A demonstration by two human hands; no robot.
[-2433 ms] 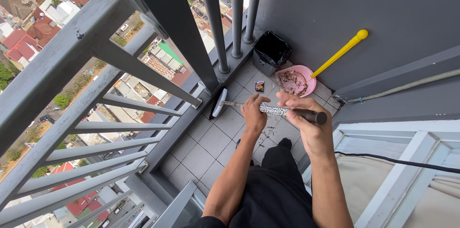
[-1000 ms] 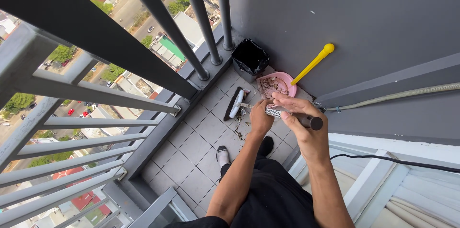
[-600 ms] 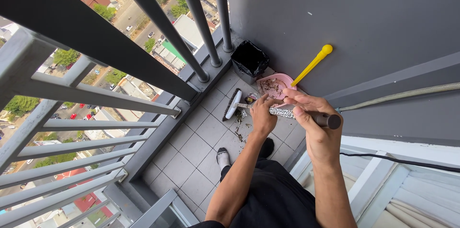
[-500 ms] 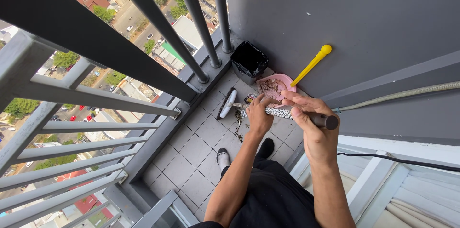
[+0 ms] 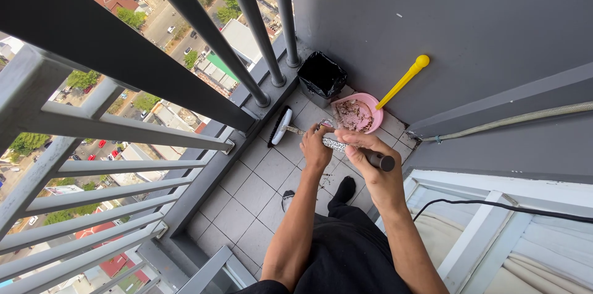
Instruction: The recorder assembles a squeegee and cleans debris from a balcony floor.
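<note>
**Two hands on a broom over a balcony floor**

Both hands hold one broom [image 5: 327, 141] above the tiled floor [image 5: 259, 192] of a narrow balcony. The left hand [image 5: 316, 149] is curled around the speckled part of the handle, fingers pressed together around it. The right hand [image 5: 364, 161] grips nearer to the dark end of the handle, and its fingers are wrapped around the stick too. The broom head [image 5: 281, 127], white on top with dark bristles, lies on the floor at the far left, just beside the foot of the grey railing [image 5: 185, 84].

Beyond the hands, a pink dustpan [image 5: 355, 115] with a yellow handle [image 5: 404, 78] leans against the grey wall [image 5: 463, 22]; brown dirt lies in it. A small bin with a black bag [image 5: 321, 76] stands just left of the dustpan, in the far corner. A small packet [image 5: 325, 123], perhaps a wrapper, lies between broom and dustpan. Near the right edge a black cable [image 5: 494, 206] crosses a white frame [image 5: 469, 238].
</note>
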